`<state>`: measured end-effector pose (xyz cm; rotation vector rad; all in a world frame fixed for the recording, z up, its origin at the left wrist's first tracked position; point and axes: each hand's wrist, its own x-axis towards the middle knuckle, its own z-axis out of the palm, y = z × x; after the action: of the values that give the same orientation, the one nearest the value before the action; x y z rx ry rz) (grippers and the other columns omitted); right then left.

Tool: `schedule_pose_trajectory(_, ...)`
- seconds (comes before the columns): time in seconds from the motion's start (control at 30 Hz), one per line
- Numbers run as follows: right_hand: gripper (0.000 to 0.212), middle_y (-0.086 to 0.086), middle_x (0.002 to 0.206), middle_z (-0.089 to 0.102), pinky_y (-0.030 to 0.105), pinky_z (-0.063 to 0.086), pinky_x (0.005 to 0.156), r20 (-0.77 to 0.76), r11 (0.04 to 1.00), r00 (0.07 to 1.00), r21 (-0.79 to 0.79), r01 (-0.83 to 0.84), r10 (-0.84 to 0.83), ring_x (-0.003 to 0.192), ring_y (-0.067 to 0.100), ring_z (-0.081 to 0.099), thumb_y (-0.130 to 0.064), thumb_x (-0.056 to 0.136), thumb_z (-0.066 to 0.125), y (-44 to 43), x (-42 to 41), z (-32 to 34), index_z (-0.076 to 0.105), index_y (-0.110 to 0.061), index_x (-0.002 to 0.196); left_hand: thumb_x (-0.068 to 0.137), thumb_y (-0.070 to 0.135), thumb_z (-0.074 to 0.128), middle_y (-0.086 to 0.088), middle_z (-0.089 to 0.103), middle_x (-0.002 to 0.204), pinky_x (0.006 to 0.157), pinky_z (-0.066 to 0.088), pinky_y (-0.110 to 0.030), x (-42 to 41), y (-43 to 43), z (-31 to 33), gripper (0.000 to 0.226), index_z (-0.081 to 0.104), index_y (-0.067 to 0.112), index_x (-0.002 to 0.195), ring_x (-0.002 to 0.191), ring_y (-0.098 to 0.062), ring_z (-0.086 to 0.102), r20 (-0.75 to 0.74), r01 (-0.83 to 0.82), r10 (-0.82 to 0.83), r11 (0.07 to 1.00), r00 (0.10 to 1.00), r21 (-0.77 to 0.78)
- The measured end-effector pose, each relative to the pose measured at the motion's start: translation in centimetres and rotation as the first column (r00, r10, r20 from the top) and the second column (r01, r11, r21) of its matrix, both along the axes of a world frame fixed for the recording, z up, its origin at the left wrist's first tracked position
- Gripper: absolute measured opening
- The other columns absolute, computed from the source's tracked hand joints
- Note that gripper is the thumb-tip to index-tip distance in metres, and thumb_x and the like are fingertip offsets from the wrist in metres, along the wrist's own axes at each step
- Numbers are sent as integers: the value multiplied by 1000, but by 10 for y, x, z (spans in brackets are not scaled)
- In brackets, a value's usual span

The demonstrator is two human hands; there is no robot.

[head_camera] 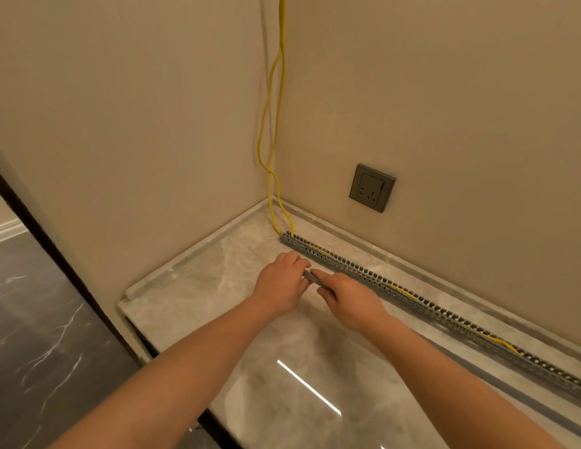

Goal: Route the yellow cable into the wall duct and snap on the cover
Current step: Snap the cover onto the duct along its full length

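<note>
Meanwhile, a person's left hand (280, 284) and right hand (350, 299) both grip the near end of a long grey duct cover (312, 276), held just above the marble countertop (198, 286) beside the slotted grey duct (422, 306). The duct lies open-topped along the countertop, parallel to the right wall. The yellow cable (273, 124) drops down the room's corner and runs along inside the duct. A dark wall socket (372, 187) sits above it.

Glossy marble counter (192, 286); grey plastic duct (396, 293).
</note>
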<state>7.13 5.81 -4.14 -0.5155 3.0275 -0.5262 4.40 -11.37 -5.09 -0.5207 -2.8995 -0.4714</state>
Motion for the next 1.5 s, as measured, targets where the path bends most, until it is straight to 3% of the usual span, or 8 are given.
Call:
schedule_pose_trajectory(0.37,44,5,108,59,37,46,72,-18,970,999,240,41,-37,98,29,61,-49,99,32,-11,-109,20,35,-41,142,93,32,52,0,48,131,96,43,-35,-117,-21,-9,42,45,21,133,127,-19,42,53,176,-181,981,982,83)
schedule_pose_trajectory(0.57,44,2,116,59,36,46,73,7,963,999,265,44,-48,101,25,59,-48,100,32,-10,-142,3,36,-39,143,90,44,54,-8,22,158,119,11,-32,-164,-41,-27,80,10,21,152,147,-19,15,120,301,-292,952,949,-63)
schedule_pose_trajectory(0.67,45,1,113,56,35,44,70,21,973,997,222,66,-73,101,25,58,-48,100,31,-16,-150,-8,36,-40,144,88,53,52,-5,25,157,122,1,-33,-177,-50,-32,86,7,19,152,148,-15,11,63,343,-337,930,939,-130)
schedule_pose_trajectory(0.93,46,-2,110,50,34,47,66,-8,982,991,130,135,-135,93,20,57,-48,100,31,-25,-148,-26,32,-40,146,77,66,56,1,49,133,122,9,-35,-185,-56,-40,93,20,20,149,130,-16,41,-60,296,-300,952,952,-72)
schedule_pose_trajectory(1.03,46,-2,109,50,33,45,64,-12,981,990,137,140,-140,92,19,57,-48,100,31,-23,-149,-29,31,-40,145,72,66,64,4,53,124,114,28,-35,-184,-61,-41,93,25,25,147,123,-18,44,5,220,-221,974,975,51)
schedule_pose_trajectory(1.1,46,-3,109,50,32,43,62,-16,979,990,146,143,-142,93,18,56,-48,100,29,-19,-151,-28,31,-41,146,72,60,69,7,52,122,97,42,-32,-182,-63,-42,87,30,29,143,117,-15,48,53,175,-184,973,981,152)
schedule_pose_trajectory(1.2,46,-4,109,51,32,42,62,-7,979,990,144,143,-143,94,18,56,-48,100,29,-16,-150,-27,30,-41,146,71,56,73,9,53,116,84,45,-30,-178,-64,-43,74,42,30,132,110,-12,52,49,148,-161,968,986,202)
schedule_pose_trajectory(1.5,46,-4,107,50,33,45,63,6,977,992,175,121,-124,91,18,56,-48,100,30,-12,-146,-28,28,-42,146,69,53,76,11,58,102,73,47,-29,-168,-63,-48,49,59,28,108,99,-10,55,31,62,-71,969,997,238)
